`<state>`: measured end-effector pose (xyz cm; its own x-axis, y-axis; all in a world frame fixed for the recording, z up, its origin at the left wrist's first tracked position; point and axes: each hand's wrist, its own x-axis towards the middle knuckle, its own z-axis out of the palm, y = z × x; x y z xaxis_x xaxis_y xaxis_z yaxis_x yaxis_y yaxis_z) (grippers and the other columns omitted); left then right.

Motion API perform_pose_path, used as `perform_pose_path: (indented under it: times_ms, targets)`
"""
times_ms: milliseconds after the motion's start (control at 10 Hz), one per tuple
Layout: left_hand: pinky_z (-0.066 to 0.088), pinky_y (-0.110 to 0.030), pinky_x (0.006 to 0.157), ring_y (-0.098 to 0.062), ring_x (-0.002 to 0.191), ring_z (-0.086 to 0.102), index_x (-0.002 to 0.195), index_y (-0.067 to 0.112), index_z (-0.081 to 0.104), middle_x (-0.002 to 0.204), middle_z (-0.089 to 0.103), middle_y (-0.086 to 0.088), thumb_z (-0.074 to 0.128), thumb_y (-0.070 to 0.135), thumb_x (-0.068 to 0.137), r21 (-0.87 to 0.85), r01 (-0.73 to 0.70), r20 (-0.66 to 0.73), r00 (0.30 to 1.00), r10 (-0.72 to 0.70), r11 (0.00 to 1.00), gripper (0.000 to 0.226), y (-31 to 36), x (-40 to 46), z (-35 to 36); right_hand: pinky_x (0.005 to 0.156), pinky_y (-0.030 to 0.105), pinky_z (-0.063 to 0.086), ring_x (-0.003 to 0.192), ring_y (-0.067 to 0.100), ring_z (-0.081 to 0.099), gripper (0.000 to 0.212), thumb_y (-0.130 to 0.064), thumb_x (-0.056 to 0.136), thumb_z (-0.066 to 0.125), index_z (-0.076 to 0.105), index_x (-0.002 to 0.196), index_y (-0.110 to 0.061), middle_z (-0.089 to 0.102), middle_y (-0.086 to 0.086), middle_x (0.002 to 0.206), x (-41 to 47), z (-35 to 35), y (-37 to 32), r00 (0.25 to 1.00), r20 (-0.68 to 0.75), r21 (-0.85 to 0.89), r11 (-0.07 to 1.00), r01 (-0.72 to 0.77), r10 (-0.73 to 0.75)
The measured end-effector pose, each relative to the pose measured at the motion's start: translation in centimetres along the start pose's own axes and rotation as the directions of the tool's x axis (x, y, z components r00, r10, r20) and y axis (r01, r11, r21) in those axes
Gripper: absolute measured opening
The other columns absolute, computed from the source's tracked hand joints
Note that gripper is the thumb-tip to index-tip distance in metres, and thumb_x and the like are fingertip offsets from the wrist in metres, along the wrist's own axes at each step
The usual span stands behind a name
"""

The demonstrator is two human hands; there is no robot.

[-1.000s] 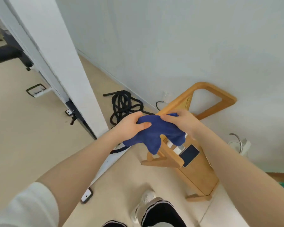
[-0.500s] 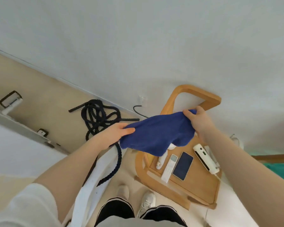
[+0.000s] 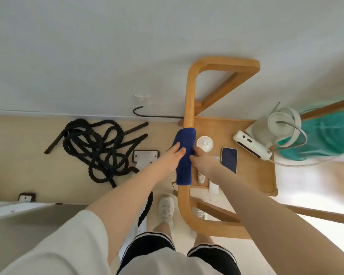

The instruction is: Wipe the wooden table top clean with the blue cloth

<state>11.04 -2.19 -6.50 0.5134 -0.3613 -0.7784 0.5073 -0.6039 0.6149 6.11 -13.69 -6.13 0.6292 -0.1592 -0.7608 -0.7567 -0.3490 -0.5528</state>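
The blue cloth point(image 3: 184, 155) hangs draped over the left wooden rail of a small wooden table point(image 3: 252, 175). My left hand point(image 3: 172, 158) presses on the cloth's left side and my right hand point(image 3: 202, 161) holds its right side, so both grip the cloth around the rail. The table top lies below and to the right of the rail. Part of the cloth's middle is hidden between my hands.
On the table top lie a dark phone point(image 3: 229, 159), a white round lid point(image 3: 205, 143), a white remote point(image 3: 213, 187) and a white power strip point(image 3: 251, 145). A black rope point(image 3: 99, 145) is coiled on the floor at left. A white fan point(image 3: 282, 124) stands at right.
The view has tipped down over the table. The cloth, held spread in the air before, is now folded over the table's left rail with both hands closed in on it.
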Motion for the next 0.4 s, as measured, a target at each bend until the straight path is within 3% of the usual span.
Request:
perform_pose_path:
  times_ms: [100, 200, 300, 400]
  targets:
    - [0.031, -0.041, 0.11, -0.024, 0.131, 0.039, 0.146, 0.03, 0.02, 0.148, 0.034, -0.004, 0.034, 0.036, 0.099, 0.026, 0.018, 0.021, 1.0, -0.018, 1.0, 0.05, -1.1, 1.4, -0.3, 0.082, 0.032, 0.045, 0.103, 0.027, 0.055, 0.054, -0.018, 0.096, 0.038, 0.021, 0.146, -0.021, 0.051, 0.012, 0.128, 0.5, 0.7, 0.8, 1.0, 0.018, 0.012, 1.0, -0.016, 0.016]
    - [0.037, -0.037, 0.103, -0.024, 0.126, 0.044, 0.144, 0.025, 0.026, 0.141, 0.043, -0.001, 0.041, 0.032, 0.097, 0.152, 0.009, 0.097, 0.995, -0.024, 0.988, 0.05, 0.0, 0.7, -0.9, 0.073, 0.027, 0.043, 0.095, 0.023, 0.056, 0.05, -0.023, 0.097, 0.038, 0.024, 0.145, -0.019, 0.051, 0.011, 0.124, -1.7, -0.8, 0.4, 0.999, 0.033, -0.09, 0.995, -0.039, 0.042]
    - [0.044, -0.038, 0.09, -0.032, 0.112, 0.054, 0.131, 0.004, 0.042, 0.125, 0.055, -0.017, 0.047, 0.014, 0.093, 0.444, -0.128, -0.044, 0.985, 0.165, 0.887, 0.039, 3.3, -0.3, -0.8, 0.092, 0.026, 0.036, 0.123, 0.026, 0.045, 0.049, -0.029, 0.097, 0.04, 0.027, 0.143, -0.016, 0.043, 0.009, 0.14, -5.1, -4.7, 0.1, 0.992, -0.123, -0.062, 0.998, -0.014, 0.007]
    - [0.043, -0.035, 0.087, -0.031, 0.111, 0.054, 0.13, 0.005, 0.043, 0.124, 0.055, -0.015, 0.044, 0.013, 0.092, 0.544, -0.227, -0.078, 0.945, 0.318, 0.808, 0.038, 7.5, -2.6, 0.6, 0.099, 0.031, 0.035, 0.123, 0.024, 0.045, 0.047, -0.03, 0.097, 0.041, 0.033, 0.14, -0.015, 0.045, 0.006, 0.14, -9.6, -9.0, 1.6, 0.935, -0.345, -0.063, 0.996, 0.06, -0.078]
